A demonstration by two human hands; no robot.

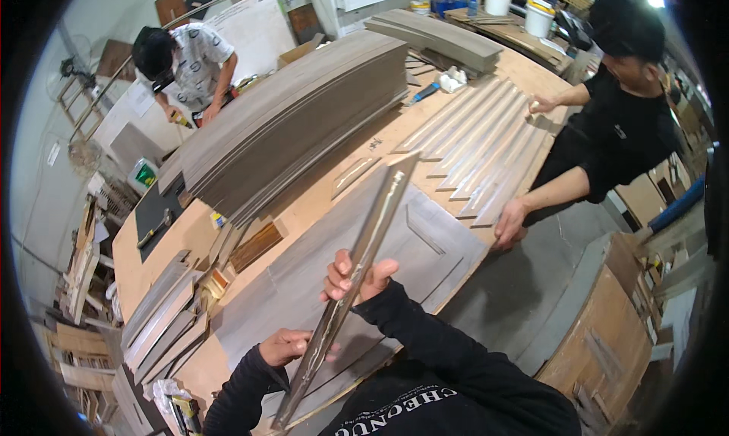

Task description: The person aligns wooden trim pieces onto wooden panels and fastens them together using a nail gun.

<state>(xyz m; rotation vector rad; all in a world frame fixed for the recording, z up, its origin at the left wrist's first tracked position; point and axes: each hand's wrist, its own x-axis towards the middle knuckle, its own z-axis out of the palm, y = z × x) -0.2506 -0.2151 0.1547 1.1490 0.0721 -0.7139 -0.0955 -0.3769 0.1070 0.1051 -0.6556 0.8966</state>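
Observation:
A long narrow wood strip point(348, 293) slants up across the view, with a wavy pale bead of what looks like glue along its upward face. My left hand point(287, 349) grips the strip near its lower end, fingers partly behind it. Higher up, my right hand point(358, 276) is closed around its middle, thumb on the right side. Beneath the strip lies a large grey wood-grain panel point(266, 307). Thin strips form an angled outline point(425, 231) on the panel's right part. Beyond the strip's top end is a short loose strip point(354, 178).
A tall stack of grey boards point(304, 124) stands behind the panel. At right, a co-worker point(626, 117) handles a row of pale strips point(478, 143). Another person point(186, 67) holds a tool at far left. Offcuts point(167, 307) lie left; a blue-handled tool point(425, 93) lies farther back.

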